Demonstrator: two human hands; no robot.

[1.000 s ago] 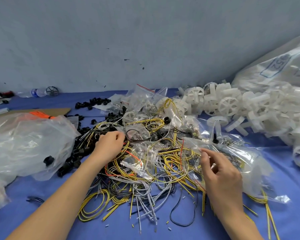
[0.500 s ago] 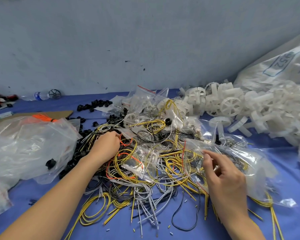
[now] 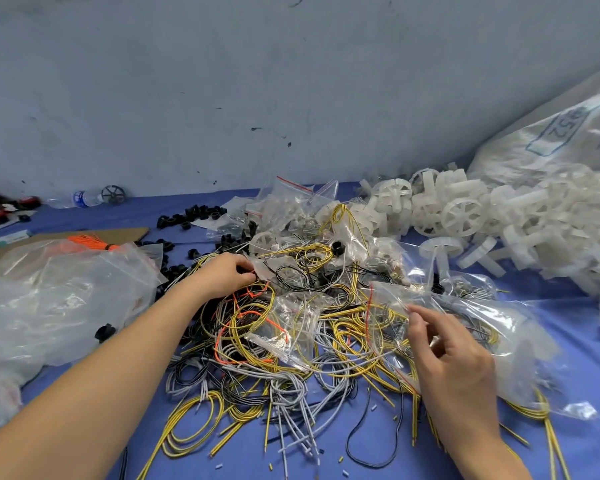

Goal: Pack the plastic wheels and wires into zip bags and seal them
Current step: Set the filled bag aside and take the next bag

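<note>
A tangle of yellow, grey, black and orange wires (image 3: 343, 344) covers the blue table in front of me. White plastic wheels (image 3: 461, 216) are heaped at the back right. My left hand (image 3: 226, 275) reaches into the far left of the wire pile, its fingers curled around some strands. My right hand (image 3: 447, 351) pinches the near edge of a clear zip bag (image 3: 492, 317) that lies on the wires with wires inside. A smaller clear zip bag (image 3: 291, 330) rests on the wires between my hands.
A big crumpled clear bag (image 3: 49, 306) lies at the left, an orange wire bundle (image 3: 90, 242) behind it. Small black parts (image 3: 194, 213) are scattered at the back. More zip bags (image 3: 291, 199) sit mid-back. A large printed sack (image 3: 551, 140) leans at the right.
My left hand has slid a little left and back within the wires. My right hand has stayed at the zip bag's edge, its fingers shifting slightly.
</note>
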